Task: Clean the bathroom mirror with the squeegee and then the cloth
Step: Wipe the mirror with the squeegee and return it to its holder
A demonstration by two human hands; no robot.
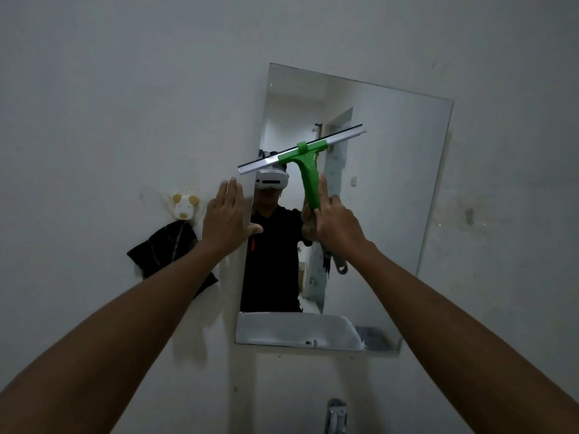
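A rectangular frameless mirror (391, 189) hangs on the white wall, tilted in view. My right hand (335, 223) grips the green handle of a squeegee (308, 167); its silver blade bar with a black rubber edge lies slanted across the mirror's upper left part. My left hand (227, 217) is flat with fingers together, pressed on the mirror's left edge and the wall beside it. A dark cloth (166, 249) hangs from a small animal-shaped hook (185, 206) left of the mirror.
A chrome tap (336, 415) shows at the bottom edge below the mirror. A small metal hook (469, 216) sits on the wall to the right. The mirror reflects a person in a black top, a sink and a doorway.
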